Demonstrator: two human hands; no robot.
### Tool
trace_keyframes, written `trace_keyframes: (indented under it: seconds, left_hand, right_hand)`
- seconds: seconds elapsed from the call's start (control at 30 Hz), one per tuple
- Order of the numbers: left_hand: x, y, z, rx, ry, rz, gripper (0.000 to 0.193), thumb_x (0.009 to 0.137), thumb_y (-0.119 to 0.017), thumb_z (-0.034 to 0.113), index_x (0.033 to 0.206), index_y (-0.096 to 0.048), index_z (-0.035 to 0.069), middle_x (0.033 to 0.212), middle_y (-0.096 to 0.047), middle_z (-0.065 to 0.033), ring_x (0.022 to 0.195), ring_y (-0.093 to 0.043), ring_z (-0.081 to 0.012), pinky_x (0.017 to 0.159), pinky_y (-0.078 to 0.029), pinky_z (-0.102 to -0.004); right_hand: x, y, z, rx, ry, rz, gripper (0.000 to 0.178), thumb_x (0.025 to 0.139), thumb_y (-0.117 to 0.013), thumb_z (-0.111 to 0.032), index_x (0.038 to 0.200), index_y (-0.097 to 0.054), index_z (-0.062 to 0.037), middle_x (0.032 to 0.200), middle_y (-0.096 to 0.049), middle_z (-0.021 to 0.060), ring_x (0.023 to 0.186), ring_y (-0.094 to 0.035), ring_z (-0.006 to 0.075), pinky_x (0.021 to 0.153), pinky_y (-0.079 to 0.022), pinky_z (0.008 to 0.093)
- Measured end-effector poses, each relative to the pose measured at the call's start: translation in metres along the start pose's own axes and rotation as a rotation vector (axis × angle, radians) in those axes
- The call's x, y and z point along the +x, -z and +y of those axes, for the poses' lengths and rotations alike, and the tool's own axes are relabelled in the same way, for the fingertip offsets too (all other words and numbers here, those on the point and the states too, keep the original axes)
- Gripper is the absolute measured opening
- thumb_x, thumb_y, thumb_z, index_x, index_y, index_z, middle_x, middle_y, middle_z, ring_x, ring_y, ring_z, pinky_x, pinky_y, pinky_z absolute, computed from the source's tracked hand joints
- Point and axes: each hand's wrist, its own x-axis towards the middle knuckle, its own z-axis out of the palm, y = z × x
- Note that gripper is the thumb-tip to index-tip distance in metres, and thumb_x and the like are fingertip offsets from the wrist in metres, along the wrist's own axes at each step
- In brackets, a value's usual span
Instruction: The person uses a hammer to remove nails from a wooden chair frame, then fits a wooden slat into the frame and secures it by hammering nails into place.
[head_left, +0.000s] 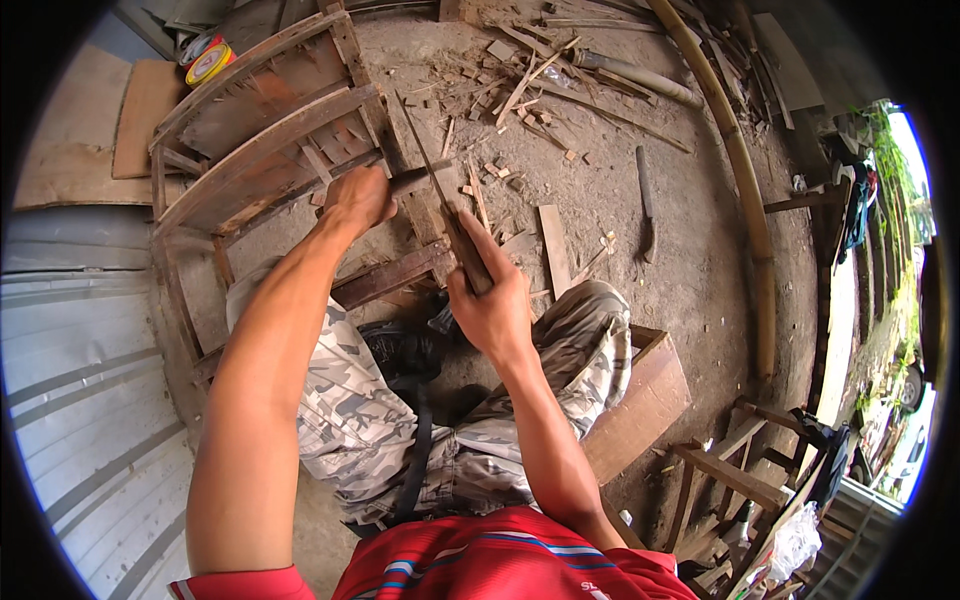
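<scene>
My right hand [495, 305] is closed round the wooden handle of a handsaw [430, 158]. Its long thin blade is seen almost edge-on and points away from me, up and to the left. My left hand [358, 200] is closed on a dark wooden strip [420, 177], whose end reaches to the blade. Beneath both hands lies a curved wooden frame [265, 130] with slats and crosspieces, stretching to the left. Whether the blade touches the strip, I cannot tell.
Wood scraps [510, 180] litter the dirt floor ahead. A machete-like knife [646, 205] and a long bamboo pole [745, 190] lie to the right. Near my right leg are a wooden box [640, 405] and a wooden stand [730, 470]. Corrugated metal sheets [85, 350] line the left.
</scene>
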Motion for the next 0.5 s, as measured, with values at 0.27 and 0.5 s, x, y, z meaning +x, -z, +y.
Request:
trace_keyframes:
  seconds: [0.27,0.5]
  left_hand:
    - [0.002,-0.016,-0.012,0.059,-0.048,0.029,0.011,0.076,-0.068,0.003,0.069,-0.068,-0.005,0.063,-0.063,-0.022,0.062,-0.066,-0.0282,0.059,-0.053,-0.0397]
    - [-0.008,-0.01,-0.001,0.029,-0.01,0.084,0.018,0.076,-0.072,0.012,0.071,-0.07,-0.004,0.077,-0.071,-0.0234,0.064,-0.069,-0.0306,0.057,-0.054,-0.0407]
  right_hand:
    - [-0.068,0.029,-0.016,0.015,0.045,-0.033,0.066,0.08,-0.059,0.004,0.145,-0.05,-0.0072,0.122,-0.068,0.0203,0.101,-0.072,0.0333,0.085,-0.056,0.0352]
    - [-0.005,-0.005,0.009,0.018,0.03,0.012,0.061,0.082,-0.062,0.0,0.142,-0.05,-0.0045,0.12,-0.066,0.0256,0.115,-0.061,0.0397,0.094,-0.053,0.0396]
